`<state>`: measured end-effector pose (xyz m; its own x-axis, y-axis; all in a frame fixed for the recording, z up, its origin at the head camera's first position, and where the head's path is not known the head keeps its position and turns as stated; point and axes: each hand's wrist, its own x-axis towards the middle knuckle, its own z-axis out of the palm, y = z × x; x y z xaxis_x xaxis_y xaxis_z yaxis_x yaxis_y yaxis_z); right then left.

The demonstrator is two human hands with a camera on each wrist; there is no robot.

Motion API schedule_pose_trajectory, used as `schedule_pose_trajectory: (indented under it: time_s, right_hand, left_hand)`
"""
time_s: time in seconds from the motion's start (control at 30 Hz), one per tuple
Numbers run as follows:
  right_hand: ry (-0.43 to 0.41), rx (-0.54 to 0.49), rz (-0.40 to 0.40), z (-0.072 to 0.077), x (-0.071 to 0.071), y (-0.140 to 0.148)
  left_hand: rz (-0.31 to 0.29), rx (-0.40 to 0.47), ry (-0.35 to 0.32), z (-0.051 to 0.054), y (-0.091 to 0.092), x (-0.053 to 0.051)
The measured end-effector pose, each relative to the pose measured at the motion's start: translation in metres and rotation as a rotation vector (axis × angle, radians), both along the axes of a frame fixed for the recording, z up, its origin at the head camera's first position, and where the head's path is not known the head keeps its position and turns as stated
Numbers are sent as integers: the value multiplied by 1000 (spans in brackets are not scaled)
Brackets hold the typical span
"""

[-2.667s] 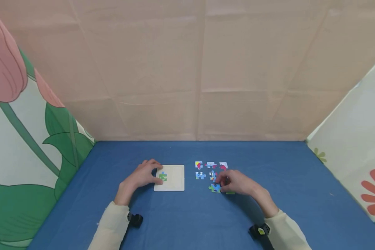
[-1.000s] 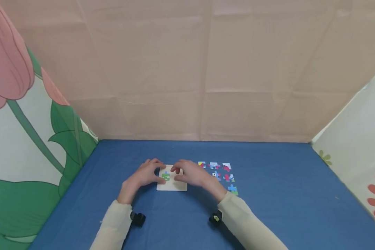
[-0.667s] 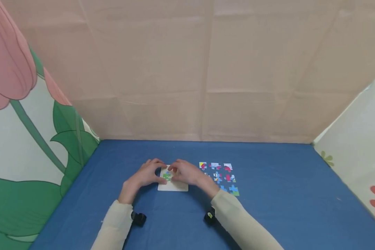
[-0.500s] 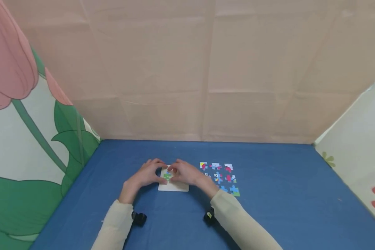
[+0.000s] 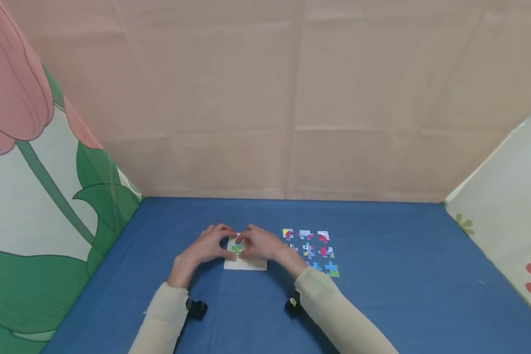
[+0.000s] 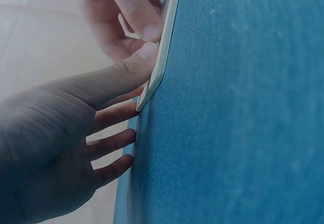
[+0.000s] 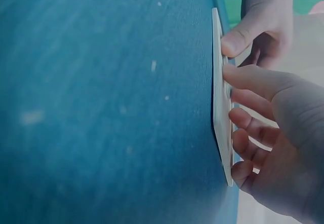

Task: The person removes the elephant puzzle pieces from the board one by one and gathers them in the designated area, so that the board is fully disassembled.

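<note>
A pale square puzzle board (image 5: 254, 264) lies on the blue cloth in front of me. A green puzzle piece with some blue (image 5: 237, 249) sits on its left part, between my two hands. My left hand (image 5: 206, 245) holds the board at its left side, thumb on top; in the left wrist view its other fingers lie beyond the edge. My right hand (image 5: 262, 244) is over the board, thumb and index finger at the piece's right side, apparently pinching it. In the right wrist view the remaining fingers curl along the board. The fingertips' contact with the piece is partly hidden.
Several loose puzzle pieces (image 5: 309, 251) lie in rows right of the board, some partly covered by the right forearm. The blue cloth (image 5: 389, 275) covers the table, with a beige wall (image 5: 287, 123) behind it and flower-printed panels at both sides.
My right hand has moved left from the loose pieces to the board and its fingers have closed in on the green piece. The left hand stays at the board's left side.
</note>
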<state>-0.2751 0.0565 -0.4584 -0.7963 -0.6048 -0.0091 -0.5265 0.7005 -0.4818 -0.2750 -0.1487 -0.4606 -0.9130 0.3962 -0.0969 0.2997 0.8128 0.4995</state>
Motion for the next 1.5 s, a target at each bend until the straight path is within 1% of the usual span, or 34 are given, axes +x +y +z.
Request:
schedule_pose_trajectory:
  time_s: [0.2,0.5,0.63,0.8,1.0,1.1,1.2,1.33,1.5]
  right_hand:
    - [22,2,-25,-1,1,-1]
    - [20,7,-39,-2,0,-1]
    - [14,4,-50,0,2,0]
    - [11,-15,-67,2,6,6]
    - [30,-71,-84,0,8,17]
    - [54,-96,-74,2,13,25]
    - [88,-114,-68,7,19,33]
    - [119,-121,-73,12,26,43]
    - [147,-107,-89,14,31,55]
  left_hand:
    - [-4,2,8,-2,1,-1]
    - [10,-9,2,-2,1,-1]
    - [16,-6,-8,-1,2,-1]
    - [23,0,-16,0,2,0]
    - [22,-5,-9,0,2,1]
    - [35,-7,-8,-1,2,1]
    - [46,-6,-12,0,2,1]
    - [58,-6,-15,0,3,3]
    - [70,-6,-17,1,4,4]
